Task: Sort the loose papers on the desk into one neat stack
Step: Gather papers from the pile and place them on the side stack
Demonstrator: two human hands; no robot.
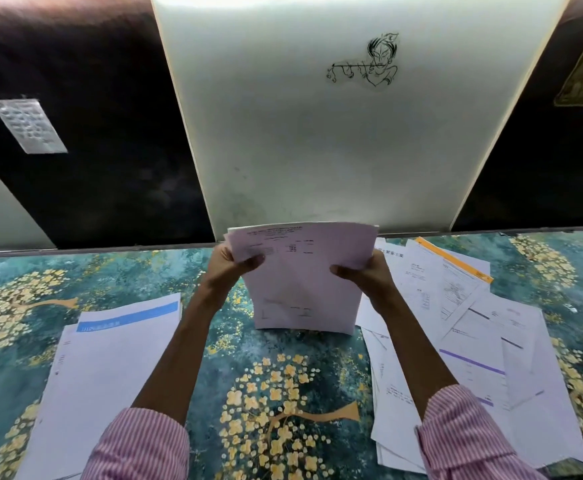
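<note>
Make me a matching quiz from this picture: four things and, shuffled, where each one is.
Things: 1 paper bundle; 2 blue-banded sheet; 3 orange-edged sheet; 4 line drawing.
Places: A on the white panel; B flat on the desk, left; C upright between left hand and right hand; D in the right-side pile.
Pairs: 1-C; 2-B; 3-D; 4-A.

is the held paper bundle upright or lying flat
Upright: the bundle, gripped by left hand and right hand, stands on its bottom edge on the desk.
</note>
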